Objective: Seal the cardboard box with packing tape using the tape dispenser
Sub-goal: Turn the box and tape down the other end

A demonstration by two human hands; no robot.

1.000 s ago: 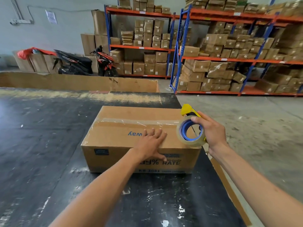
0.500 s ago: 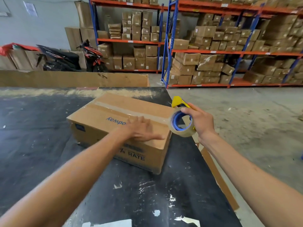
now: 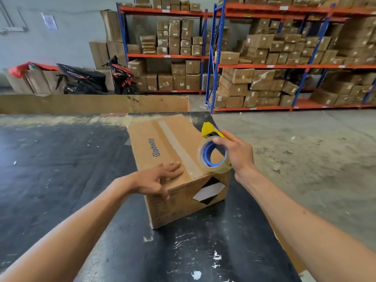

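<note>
cardboard box point(image 3: 179, 169) mid-frame on black table point(image 3: 61, 169), left hand point(image 3: 156, 180) flat and open on its near corner gripping nothing, right hand point(image 3: 236, 153) closed around tape dispenser point(image 3: 213, 155) at the top's near edge; risk: box skews, tape wrinkles off-seam

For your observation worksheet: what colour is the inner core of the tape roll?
Blue, seen in the head view inside the clear tape roll.
</note>
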